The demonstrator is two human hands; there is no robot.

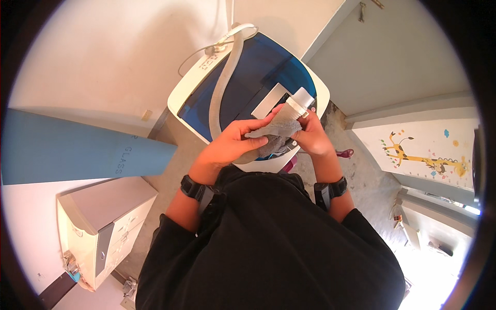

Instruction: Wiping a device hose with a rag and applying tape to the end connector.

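Note:
In front of my chest, over the front of a white washing machine (181, 93) with a blue see-through lid (271, 59), both my hands are closed. Fingers and thumb of my left hand (232, 139) pinch a grey cloth (281, 129). The cloth lies against the end of a grey hose, just below its white fitting (300, 99). My right hand (314, 135) grips the hose end from the right, its thumb by the cloth. The fitting points up and away from me. The grey hose (225, 82) crosses the lid and passes behind my left hand.
A plug and cable (212, 50) rest at the washer's back left corner. To the left stand a blue panel (82, 147) and a cream cabinet (106, 222). A giraffe-print board (423, 155) is on the right. Something dark pink (345, 153) shows beside my right wrist.

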